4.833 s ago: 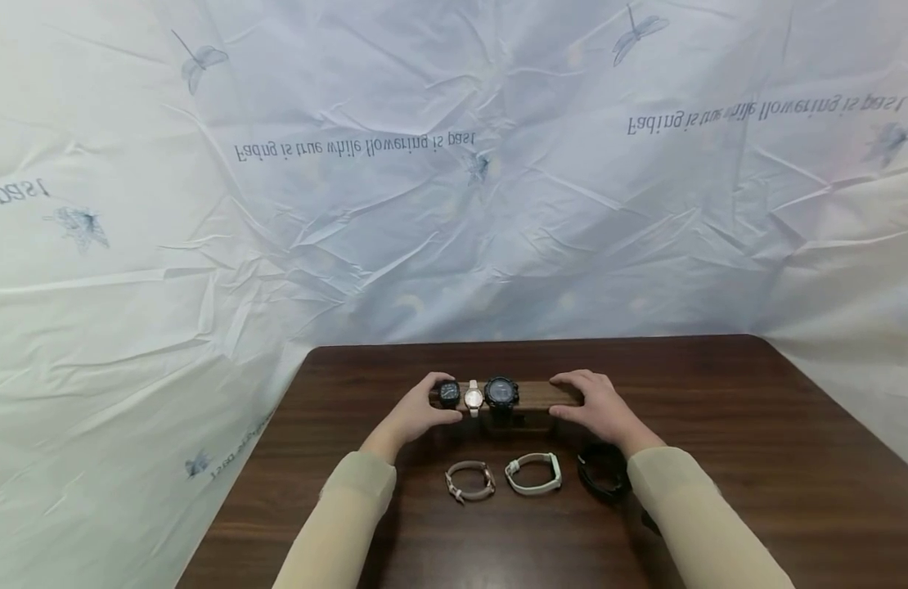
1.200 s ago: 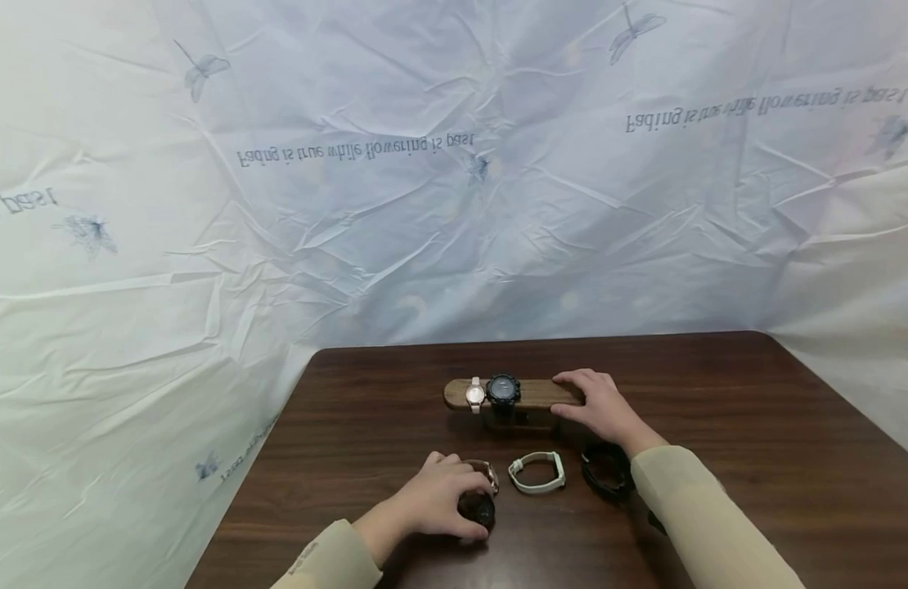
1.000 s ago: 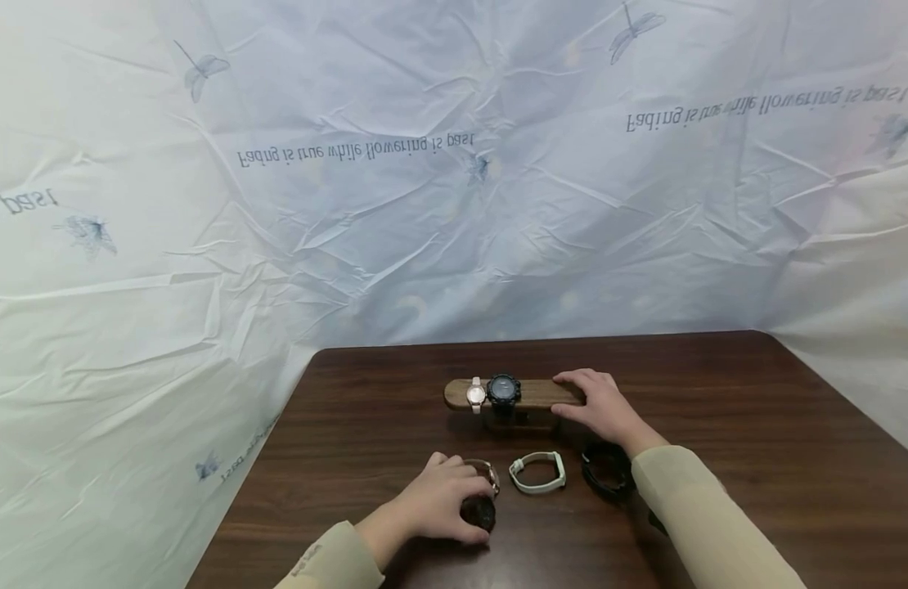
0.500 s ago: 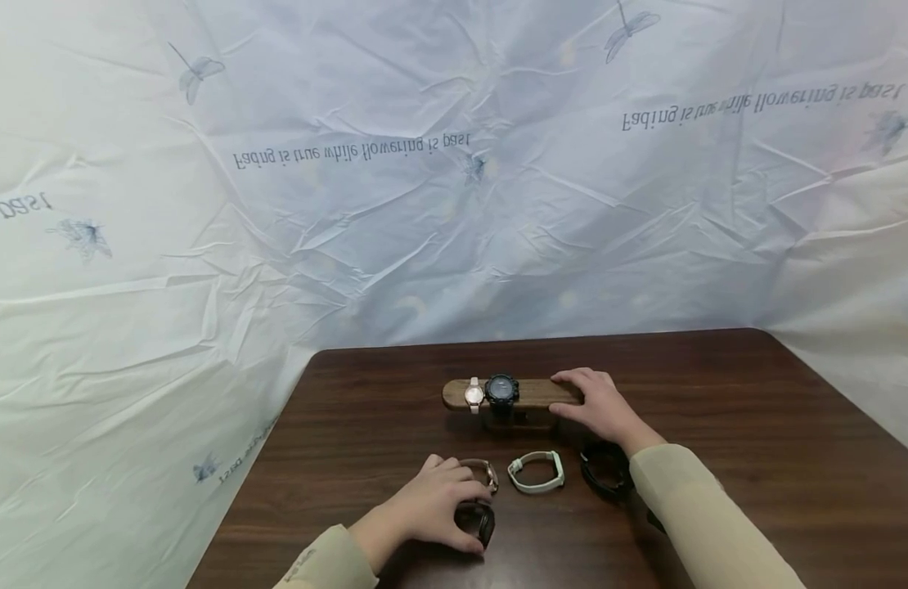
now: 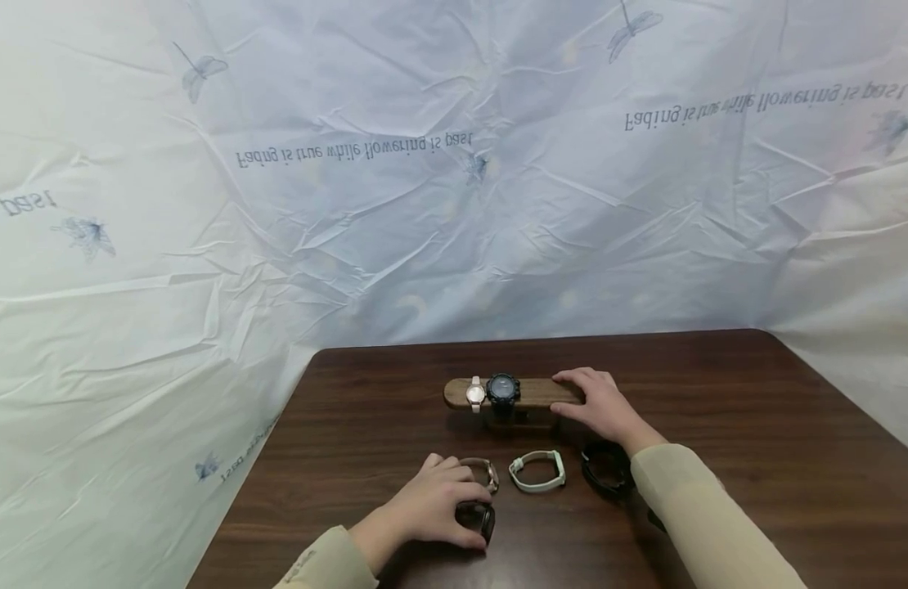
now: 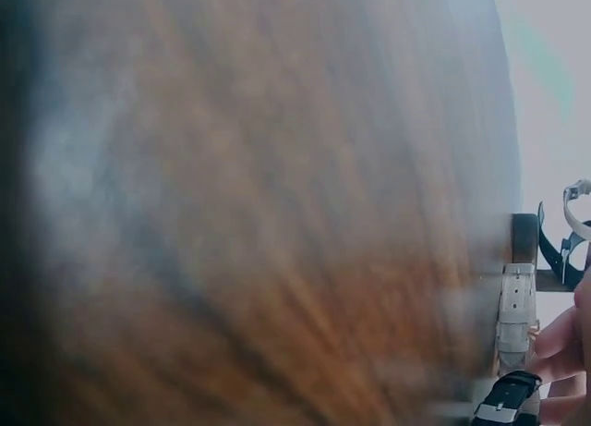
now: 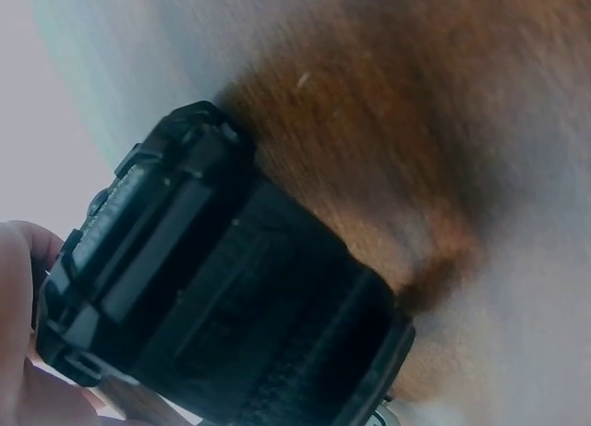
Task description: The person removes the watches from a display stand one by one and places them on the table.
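A wooden watch stand (image 5: pixel 531 393) sits mid-table with a rose-and-white watch (image 5: pixel 474 395) and a big black watch (image 5: pixel 502 390) wrapped round its bar. My right hand (image 5: pixel 600 405) grips the bar's right end. My left hand (image 5: pixel 435 503) lies near the table's front edge, its fingers curled over a small black watch (image 5: pixel 478 519) that rests on the wood. In the left wrist view that watch's black strap (image 6: pixel 506 408) shows beside my fingertips (image 6: pixel 557 350). The right wrist view is filled by a black watch band (image 7: pixel 212 306), very close.
On the brown table (image 5: pixel 719 425), in front of the stand, lie a rose-gold watch (image 5: pixel 487 473), a white band (image 5: pixel 538 472) and a black watch (image 5: pixel 605 469) by my right sleeve. A crinkled white printed sheet (image 5: pixel 424 204) hangs behind and to the left.
The small black watch left the bar's left end and came down to the table in my left hand. Over the last second it settled slightly lower. My right hand stayed on the stand.
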A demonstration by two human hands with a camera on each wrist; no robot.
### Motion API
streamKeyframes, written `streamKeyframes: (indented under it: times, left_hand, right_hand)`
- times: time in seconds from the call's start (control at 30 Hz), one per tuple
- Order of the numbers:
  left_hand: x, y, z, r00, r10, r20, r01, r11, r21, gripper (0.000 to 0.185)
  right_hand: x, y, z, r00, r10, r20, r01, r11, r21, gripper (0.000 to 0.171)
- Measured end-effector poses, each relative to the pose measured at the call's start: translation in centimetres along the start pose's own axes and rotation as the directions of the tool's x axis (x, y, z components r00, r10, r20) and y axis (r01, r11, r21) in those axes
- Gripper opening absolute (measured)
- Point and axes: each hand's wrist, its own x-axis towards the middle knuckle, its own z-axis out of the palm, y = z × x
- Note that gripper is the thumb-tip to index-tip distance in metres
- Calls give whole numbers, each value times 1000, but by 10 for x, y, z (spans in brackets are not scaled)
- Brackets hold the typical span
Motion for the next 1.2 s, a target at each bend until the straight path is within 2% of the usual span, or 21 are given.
streamKeyframes:
  times: [0.23,0.43,0.63,0.8,0.97,1.2]
  left_hand:
    - [1,1,0,999,10,-49,-8,999,45,50]
    - [4,-5,-1,998,-42,-55,43,999,7,52]
    - [6,-14,-9,993,-93,-78,90,995,-36,46]
    - [9,-23,-14,982,-173,-76,166,982,-96,42]
    - [14,-32,-18,970,-232,-67,223,968,-118,42]
    - [30,-48,-24,942,-303,-144,280,947,-156,44]
  right_hand:
    - [0,0,-1,1000,-3,10,3,1000,18,56]
    - [2,3,0,1000,-11,12,11,1000,24,56]
    - [3,3,0,999,-29,18,28,999,31,55]
    - [4,3,-1,999,-39,15,39,999,30,53]
    - [4,2,-1,999,-45,20,44,999,30,52]
    - [4,3,0,999,-36,11,35,999,38,54]
